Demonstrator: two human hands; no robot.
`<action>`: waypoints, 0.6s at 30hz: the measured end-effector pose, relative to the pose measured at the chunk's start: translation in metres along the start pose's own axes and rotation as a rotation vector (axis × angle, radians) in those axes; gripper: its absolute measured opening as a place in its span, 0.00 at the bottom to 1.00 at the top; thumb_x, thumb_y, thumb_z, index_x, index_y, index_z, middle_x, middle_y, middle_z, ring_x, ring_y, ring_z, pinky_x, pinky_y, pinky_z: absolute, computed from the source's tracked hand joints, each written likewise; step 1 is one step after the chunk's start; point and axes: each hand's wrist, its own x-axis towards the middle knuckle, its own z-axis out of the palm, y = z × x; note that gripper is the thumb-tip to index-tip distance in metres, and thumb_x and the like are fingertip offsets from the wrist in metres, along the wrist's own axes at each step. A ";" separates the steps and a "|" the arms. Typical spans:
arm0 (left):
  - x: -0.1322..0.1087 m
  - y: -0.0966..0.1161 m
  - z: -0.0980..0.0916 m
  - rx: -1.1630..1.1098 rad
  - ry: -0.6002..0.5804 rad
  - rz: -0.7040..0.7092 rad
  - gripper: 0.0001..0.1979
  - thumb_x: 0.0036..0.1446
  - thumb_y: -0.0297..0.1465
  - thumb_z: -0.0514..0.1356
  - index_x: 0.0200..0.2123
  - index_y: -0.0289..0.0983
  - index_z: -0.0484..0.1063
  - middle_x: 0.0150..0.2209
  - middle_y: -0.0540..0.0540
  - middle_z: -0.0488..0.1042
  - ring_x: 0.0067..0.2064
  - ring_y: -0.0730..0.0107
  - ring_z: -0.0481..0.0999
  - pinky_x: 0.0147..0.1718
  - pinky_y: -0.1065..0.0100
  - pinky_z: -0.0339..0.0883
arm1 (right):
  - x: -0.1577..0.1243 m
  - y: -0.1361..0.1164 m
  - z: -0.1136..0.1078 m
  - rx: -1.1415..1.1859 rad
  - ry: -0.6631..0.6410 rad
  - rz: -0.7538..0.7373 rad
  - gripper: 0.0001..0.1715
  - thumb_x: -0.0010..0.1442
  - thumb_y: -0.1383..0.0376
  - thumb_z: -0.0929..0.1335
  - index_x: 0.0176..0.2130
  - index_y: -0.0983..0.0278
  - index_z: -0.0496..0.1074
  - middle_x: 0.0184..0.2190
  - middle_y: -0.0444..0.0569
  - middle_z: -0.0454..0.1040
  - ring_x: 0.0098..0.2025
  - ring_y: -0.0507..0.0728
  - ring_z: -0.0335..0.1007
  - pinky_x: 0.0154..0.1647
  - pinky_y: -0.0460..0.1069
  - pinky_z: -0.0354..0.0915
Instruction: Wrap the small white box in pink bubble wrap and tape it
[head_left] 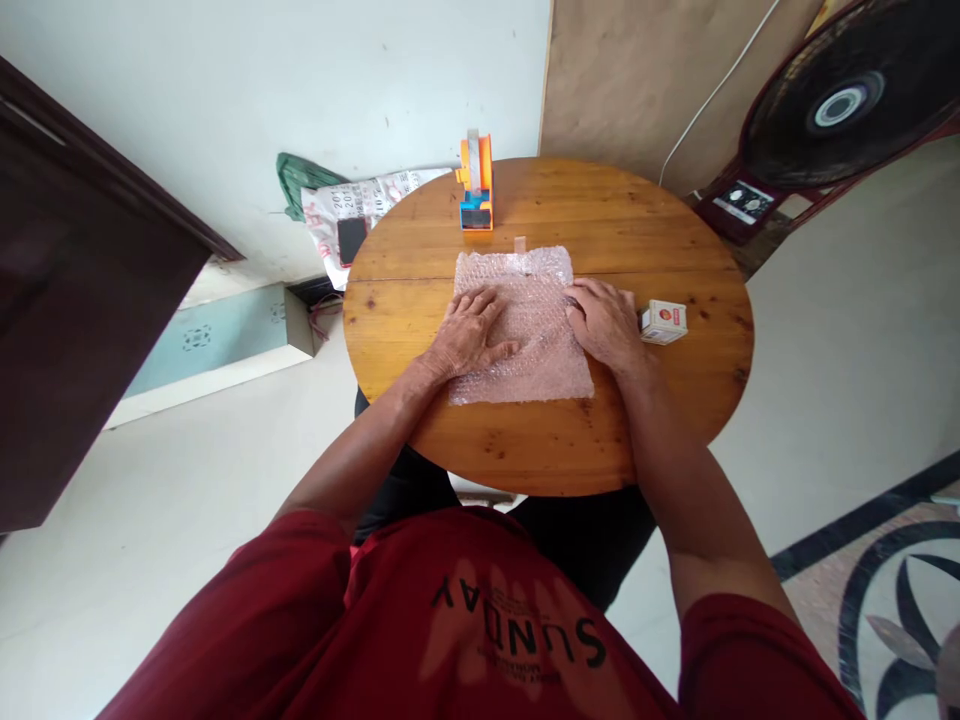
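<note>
A sheet of bubble wrap (536,315) lies flat on the round wooden table (517,450) in front of me. My left hand (471,332) rests on its left half, palm down, fingers stretched out and thumb apart. At the right edge of the wrap is my right hand (606,322), its fingers bent and its thumb close to the index finger, closed on the edge. A strip of clear tape (520,244) sticks out past the far edge. What the wrap may cover cannot be made out.
An orange and blue tape dispenser (475,185) stands at the table's far side. A small white box (664,321) sits right of my right hand. Beyond the left edge, a dark phone (351,240) lies on a printed white bag (390,190). A large fan (840,105) stands at right.
</note>
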 end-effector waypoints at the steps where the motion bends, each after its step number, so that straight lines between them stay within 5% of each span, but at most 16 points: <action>1: 0.000 0.000 0.000 0.002 0.001 0.000 0.42 0.59 0.55 0.57 0.66 0.31 0.61 0.69 0.31 0.59 0.70 0.43 0.55 0.68 0.45 0.46 | 0.000 -0.001 0.000 -0.004 0.001 0.004 0.25 0.66 0.64 0.58 0.57 0.59 0.72 0.63 0.53 0.70 0.62 0.66 0.63 0.60 0.63 0.53; 8: 0.000 0.000 -0.010 0.024 -0.088 0.013 0.40 0.62 0.53 0.56 0.67 0.31 0.60 0.70 0.31 0.56 0.71 0.42 0.52 0.69 0.45 0.46 | 0.001 0.001 0.000 -0.042 -0.002 0.002 0.24 0.67 0.65 0.57 0.57 0.61 0.72 0.63 0.54 0.70 0.61 0.66 0.63 0.58 0.62 0.54; 13: 0.004 0.023 -0.027 0.073 -0.176 -0.008 0.39 0.62 0.50 0.57 0.67 0.31 0.59 0.72 0.29 0.51 0.73 0.38 0.48 0.69 0.43 0.44 | 0.003 0.001 0.002 -0.034 0.024 -0.008 0.22 0.67 0.64 0.58 0.54 0.61 0.73 0.60 0.52 0.72 0.60 0.65 0.64 0.57 0.61 0.56; 18: 0.004 0.044 -0.012 0.042 -0.177 0.078 0.38 0.63 0.53 0.55 0.69 0.37 0.58 0.73 0.30 0.48 0.74 0.39 0.46 0.69 0.40 0.41 | 0.002 0.001 0.003 -0.046 0.044 -0.013 0.22 0.67 0.65 0.58 0.55 0.61 0.73 0.60 0.53 0.72 0.60 0.66 0.65 0.57 0.61 0.56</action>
